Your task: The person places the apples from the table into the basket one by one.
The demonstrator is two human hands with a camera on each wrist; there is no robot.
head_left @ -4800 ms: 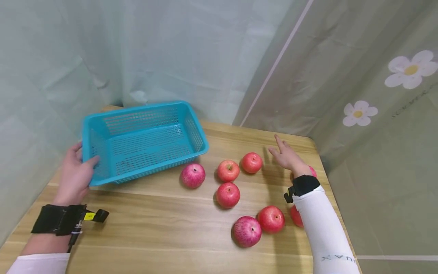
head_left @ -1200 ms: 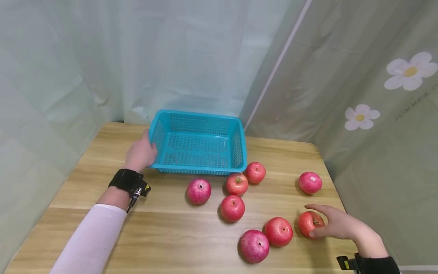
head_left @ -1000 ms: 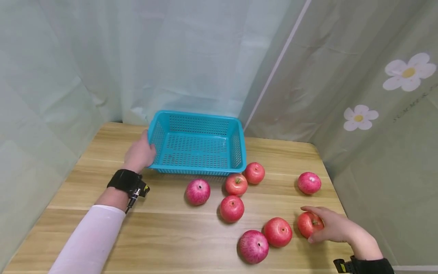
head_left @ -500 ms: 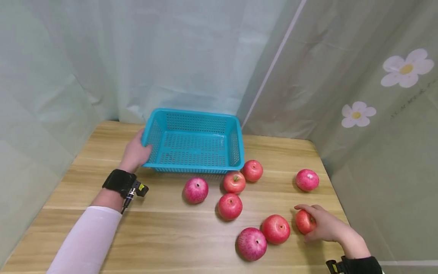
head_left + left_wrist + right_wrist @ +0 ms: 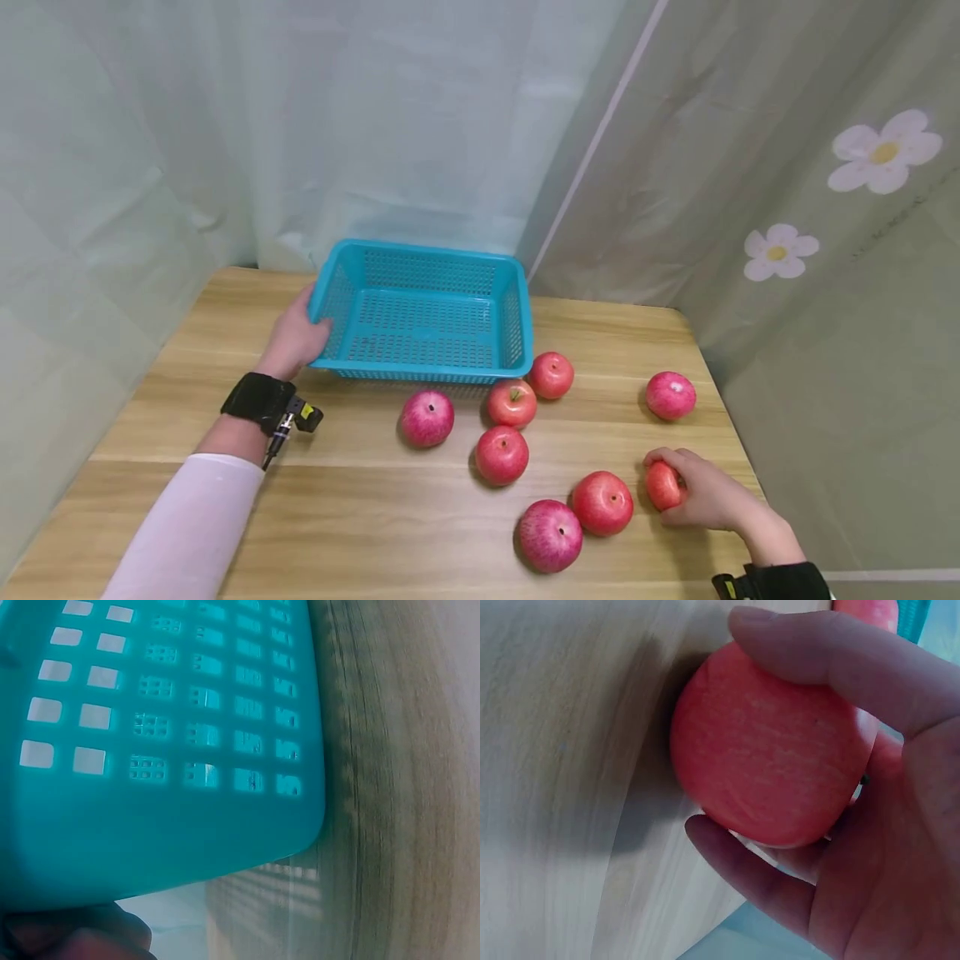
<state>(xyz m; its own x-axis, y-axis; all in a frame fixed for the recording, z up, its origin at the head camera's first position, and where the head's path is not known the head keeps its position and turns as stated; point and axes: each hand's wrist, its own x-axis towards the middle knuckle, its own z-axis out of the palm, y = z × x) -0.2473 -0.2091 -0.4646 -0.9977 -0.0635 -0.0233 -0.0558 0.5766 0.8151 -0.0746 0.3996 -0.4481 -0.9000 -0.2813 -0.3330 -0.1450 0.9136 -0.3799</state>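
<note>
My left hand [image 5: 297,335] grips the left end of a turquoise perforated plastic basket [image 5: 427,369], thumb over the rim. In the left wrist view the basket's slotted wall [image 5: 172,832] stands close over the wood, fingertips at the lower left. At the right, my right hand [image 5: 705,493] holds a red apple [image 5: 663,486], thumb on one side and fingers on the other. The right wrist view shows this apple [image 5: 772,750] between thumb and fingers, close to the tabletop, its stem side toward the palm.
Several other apples lie on the wooden table [image 5: 337,517]: a purplish one [image 5: 427,418] before the basket, a stemmed one [image 5: 512,403] at its front right corner, a striped one [image 5: 551,536] near the front, and one [image 5: 671,395] far right. A curtain [image 5: 420,125] hangs behind.
Since the earliest frame, the basket has moved right in my left hand, toward the apples. My right hand has come back from the far right side and its fingers have closed round an apple.
</note>
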